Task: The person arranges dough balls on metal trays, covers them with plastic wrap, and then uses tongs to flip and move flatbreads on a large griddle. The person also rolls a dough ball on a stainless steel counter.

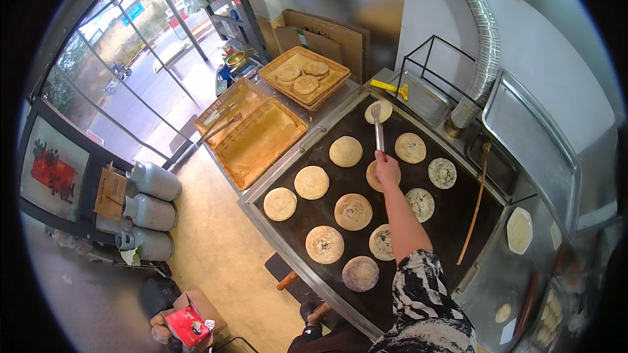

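Note:
My right hand (387, 170) is closed around the handle of a metal turner (378, 127). The tool reaches away from me, its blade over a pale round flatbread (384, 113) at the griddle's far corner. Under the hand lies another flatbread (374, 176), partly covered by it. Several more round breads rest on the dark flat griddle (294, 228), among them a browned one (353, 212), a pale one (312, 182) and a dark-speckled one (442, 173). My forearm hides part of the bread beside it. My left hand is out of view.
Past the griddle's left edge stand paper-lined baskets (303, 122), and another basket (338, 78) holds three breads. A long wooden stick (475, 201) lies across the griddle's right side. A yellow scraper (390, 87) sits by the back rim. Gas cylinders (156, 212) stand on the floor.

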A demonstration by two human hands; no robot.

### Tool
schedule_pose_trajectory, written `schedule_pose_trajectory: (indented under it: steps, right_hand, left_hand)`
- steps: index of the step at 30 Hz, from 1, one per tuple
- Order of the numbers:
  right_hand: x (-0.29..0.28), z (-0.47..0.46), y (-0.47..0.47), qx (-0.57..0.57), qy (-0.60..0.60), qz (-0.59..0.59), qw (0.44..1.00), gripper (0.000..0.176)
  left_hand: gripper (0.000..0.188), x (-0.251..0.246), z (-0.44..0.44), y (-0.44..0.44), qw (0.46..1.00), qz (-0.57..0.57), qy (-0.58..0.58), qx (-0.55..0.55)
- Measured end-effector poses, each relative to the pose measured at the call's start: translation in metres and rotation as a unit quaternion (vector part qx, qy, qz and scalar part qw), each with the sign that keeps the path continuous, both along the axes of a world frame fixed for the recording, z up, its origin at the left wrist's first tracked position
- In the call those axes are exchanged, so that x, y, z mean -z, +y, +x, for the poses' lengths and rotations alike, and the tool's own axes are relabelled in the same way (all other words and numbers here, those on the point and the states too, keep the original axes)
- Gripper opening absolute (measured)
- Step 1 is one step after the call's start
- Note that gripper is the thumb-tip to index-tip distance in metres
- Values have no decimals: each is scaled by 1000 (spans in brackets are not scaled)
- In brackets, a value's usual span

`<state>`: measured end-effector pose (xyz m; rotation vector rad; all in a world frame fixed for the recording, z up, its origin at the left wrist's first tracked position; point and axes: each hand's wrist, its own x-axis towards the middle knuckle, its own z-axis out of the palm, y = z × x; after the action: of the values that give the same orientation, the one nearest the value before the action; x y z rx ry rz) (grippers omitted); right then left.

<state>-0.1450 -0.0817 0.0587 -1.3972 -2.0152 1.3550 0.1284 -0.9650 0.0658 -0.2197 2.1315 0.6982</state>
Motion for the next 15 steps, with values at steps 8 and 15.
schedule_pose_trajectory:
  steps: [8, 15]
  right_hand:
    - [-55, 82, -56, -75, -179, 327, 925, 49]
    - [-65, 169, -199, -129, 169, -352, 912, 31]
  left_hand:
    - [41, -10, -3, 7, 994, -65, -83, -6]
    - [33, 20, -30, 13, 999, 0, -33, -7]
